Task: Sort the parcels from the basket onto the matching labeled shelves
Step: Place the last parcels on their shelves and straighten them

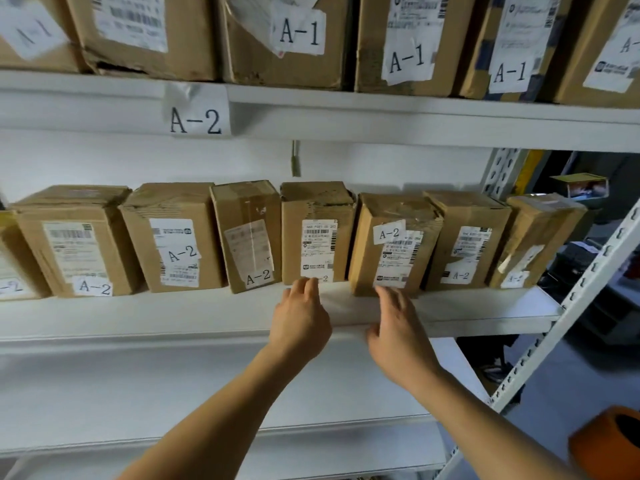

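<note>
A row of small brown cardboard parcels is standing upright along the white metal A-2 shelf [207, 310], most wearing a glossy white shipping label and a paper "A-2" slip. The landmark here is the middle parcel [317, 233], a boxy carton with a crumpled, torn top edge. The left hand [300, 323] is reaching in just below it, fingers loosely extended, fingertips [310, 284] touching its lower front edge beside the half-hidden slip; the grip is released, grasping nothing. Just right of that carton, the tilted parcel [393, 244], wrapped in shiny wrinkled tape, is leaning slightly off square. The right hand [398, 334] is hovering under its bottom edge, fingers relaxed and spread, grip likewise released; whether it is touching the cardboard cannot be told. Above the middle parcel, the taped paper shelf tag [196, 110] is reading "A-2", and larger dented cartons [287, 39] marked "A-1" are sitting on the shelf overhead. Far down to the right, a smooth orange basket rim [609, 441] is showing.
</note>
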